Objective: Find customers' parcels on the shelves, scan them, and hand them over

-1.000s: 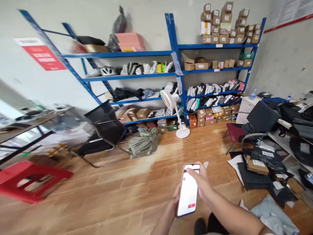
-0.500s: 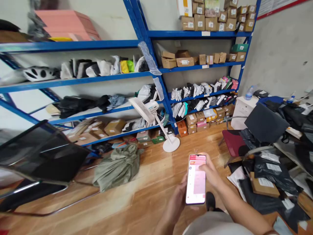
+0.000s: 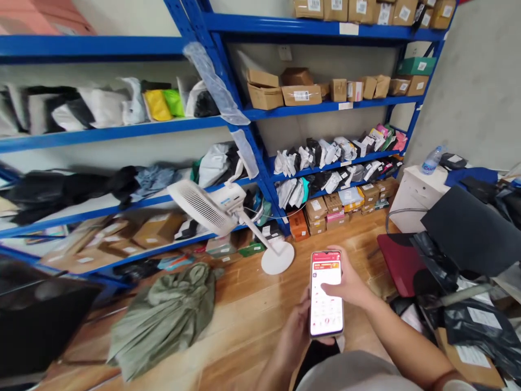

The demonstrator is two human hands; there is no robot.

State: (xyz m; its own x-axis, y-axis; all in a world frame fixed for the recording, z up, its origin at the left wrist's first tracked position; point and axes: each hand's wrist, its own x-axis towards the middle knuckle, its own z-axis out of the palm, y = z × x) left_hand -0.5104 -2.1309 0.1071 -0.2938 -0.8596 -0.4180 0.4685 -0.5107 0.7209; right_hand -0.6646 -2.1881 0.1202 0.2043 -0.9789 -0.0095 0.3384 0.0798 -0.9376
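Note:
A smartphone point(image 3: 326, 309) with a lit screen, red at the top and white below, is held upright in front of me at waist height. My left hand point(image 3: 299, 323) is closed around its left edge and lower part, its fingers partly hidden behind the phone. My right hand point(image 3: 345, 282) grips the upper right edge, fingers behind, while the thumb reaches over the screen. Whether that thumb touches the glass I cannot tell. Small icons and text on the display are too small to read.
Blue shelving point(image 3: 244, 114) with parcels and boxes spans the far side. A white fan point(image 3: 278, 257) stands on the wood floor before it. A green cloth bundle point(image 3: 166, 315) lies left. At right are a red-seated chair point(image 3: 401, 263), a white cabinet point(image 3: 419, 201) and black parcels point(image 3: 480, 320).
My view has moved closer to the shelves and fan. The right thumb has shifted left over the screen, and the display shows a different page. Both hands still hold the phone.

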